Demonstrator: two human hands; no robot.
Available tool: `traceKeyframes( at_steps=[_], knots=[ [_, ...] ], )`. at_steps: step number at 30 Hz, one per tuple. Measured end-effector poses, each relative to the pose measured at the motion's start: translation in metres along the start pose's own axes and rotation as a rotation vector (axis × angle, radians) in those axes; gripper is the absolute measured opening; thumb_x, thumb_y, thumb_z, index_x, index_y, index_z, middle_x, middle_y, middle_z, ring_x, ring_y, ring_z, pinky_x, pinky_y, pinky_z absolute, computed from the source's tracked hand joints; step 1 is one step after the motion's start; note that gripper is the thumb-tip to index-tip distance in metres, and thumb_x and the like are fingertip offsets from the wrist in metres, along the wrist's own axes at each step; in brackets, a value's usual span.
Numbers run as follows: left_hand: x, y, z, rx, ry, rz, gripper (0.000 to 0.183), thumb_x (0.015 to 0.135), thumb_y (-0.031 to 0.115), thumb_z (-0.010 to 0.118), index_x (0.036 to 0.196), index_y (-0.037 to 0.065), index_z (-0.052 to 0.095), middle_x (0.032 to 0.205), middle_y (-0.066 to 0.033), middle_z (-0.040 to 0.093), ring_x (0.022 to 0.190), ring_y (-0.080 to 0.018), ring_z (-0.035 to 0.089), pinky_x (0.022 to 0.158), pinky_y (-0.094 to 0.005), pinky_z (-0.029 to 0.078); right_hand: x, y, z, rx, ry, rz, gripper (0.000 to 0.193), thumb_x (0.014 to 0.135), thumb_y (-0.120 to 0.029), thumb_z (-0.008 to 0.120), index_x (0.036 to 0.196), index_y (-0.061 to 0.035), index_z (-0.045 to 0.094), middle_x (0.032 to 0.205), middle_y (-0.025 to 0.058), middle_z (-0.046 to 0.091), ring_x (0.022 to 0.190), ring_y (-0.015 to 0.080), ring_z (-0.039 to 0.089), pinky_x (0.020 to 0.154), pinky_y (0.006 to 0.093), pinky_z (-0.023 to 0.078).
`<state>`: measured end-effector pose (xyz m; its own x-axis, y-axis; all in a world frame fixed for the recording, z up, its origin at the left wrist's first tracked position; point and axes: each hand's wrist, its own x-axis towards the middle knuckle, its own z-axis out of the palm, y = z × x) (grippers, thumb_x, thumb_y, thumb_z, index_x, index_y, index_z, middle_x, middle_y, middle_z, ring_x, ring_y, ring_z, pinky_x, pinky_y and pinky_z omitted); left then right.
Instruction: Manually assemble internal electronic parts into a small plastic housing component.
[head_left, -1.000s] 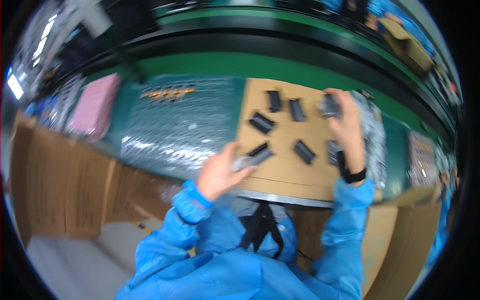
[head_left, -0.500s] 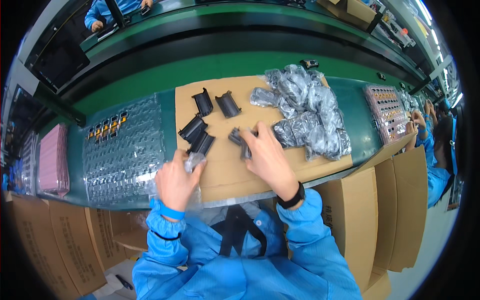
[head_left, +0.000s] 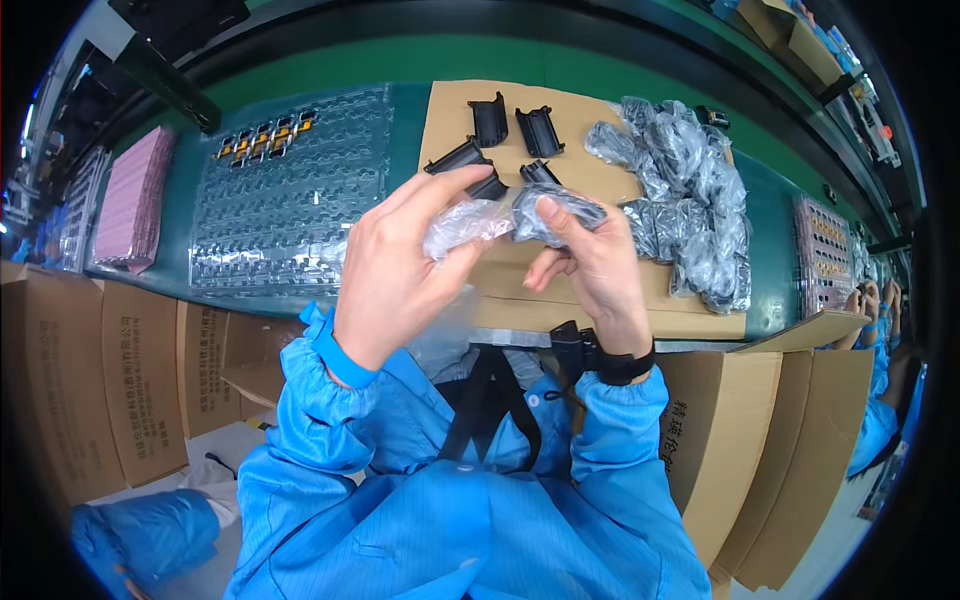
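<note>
My left hand [head_left: 405, 260] pinches a crumpled clear plastic bag [head_left: 462, 228] between thumb and fingers. Close beside it, my right hand [head_left: 600, 265] grips a dark part wrapped in clear plastic [head_left: 550, 212], the thumb pressed on top. The two hands meet above the near part of a cardboard sheet [head_left: 600, 300]. Beyond them lie bare black plastic housings: one [head_left: 490, 120] at the back, another [head_left: 540, 132] to its right, and a third [head_left: 462, 165] partly behind my left fingers. Another housing [head_left: 540, 172] is mostly hidden by the wrapped part.
A heap of plastic-wrapped dark parts [head_left: 690, 200] covers the sheet's right side. Clear trays [head_left: 290, 220] with a few small parts sit at left, beside a pink stack [head_left: 135, 200]. Cardboard boxes [head_left: 720, 430] flank me. Other people's hands [head_left: 875, 300] show at far right.
Both hands have risen from the cardboard and come together. My right hand, earlier low over the sheet, now holds the wrapped part against the plastic in my left. The view has shifted too.
</note>
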<state>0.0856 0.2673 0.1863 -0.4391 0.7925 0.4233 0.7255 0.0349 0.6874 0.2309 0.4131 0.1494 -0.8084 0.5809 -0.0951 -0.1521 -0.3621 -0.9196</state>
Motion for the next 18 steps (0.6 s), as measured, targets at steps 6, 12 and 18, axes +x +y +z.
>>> traceKeyframes(
  at_steps=[6, 12, 18],
  knots=[
    [0.006, 0.009, 0.014, -0.021, -0.015, 0.053, 0.03, 0.08, 0.003, 0.066, 0.11, -0.001, 0.069, 0.089, -0.0112, 0.071, 0.081, -0.0204, 0.069, 0.078, -0.0308, 0.052, -0.009, 0.008, 0.009, 0.014, -0.138, 0.02, 0.031, 0.099, -0.027, 0.06, 0.106, 0.0036, 0.061, 0.075, 0.0124, 0.068, 0.054, 0.015, 0.064, 0.041, 0.0236, 0.048],
    [0.01, 0.0, 0.005, -0.107, -0.219, -0.192, 0.019, 0.083, 0.001, 0.065, 0.1, -0.004, 0.072, 0.088, -0.0067, 0.073, 0.08, -0.0103, 0.065, 0.074, -0.0259, 0.05, -0.015, 0.006, -0.012, -0.197, 0.066, -0.029, 0.017, 0.092, -0.003, 0.066, 0.105, 0.0072, 0.062, 0.084, 0.0135, 0.071, 0.063, 0.0139, 0.067, 0.044, 0.0231, 0.047],
    [0.021, 0.002, 0.001, -0.123, -0.109, -0.248, 0.012, 0.08, 0.001, 0.068, 0.09, -0.003, 0.073, 0.08, -0.0055, 0.072, 0.075, -0.0091, 0.063, 0.069, -0.0252, 0.049, -0.021, 0.014, -0.046, -0.031, 0.17, -0.081, 0.019, 0.086, 0.002, 0.07, 0.101, 0.0117, 0.064, 0.085, 0.0179, 0.071, 0.076, 0.0228, 0.073, 0.064, 0.03, 0.061]
  ],
)
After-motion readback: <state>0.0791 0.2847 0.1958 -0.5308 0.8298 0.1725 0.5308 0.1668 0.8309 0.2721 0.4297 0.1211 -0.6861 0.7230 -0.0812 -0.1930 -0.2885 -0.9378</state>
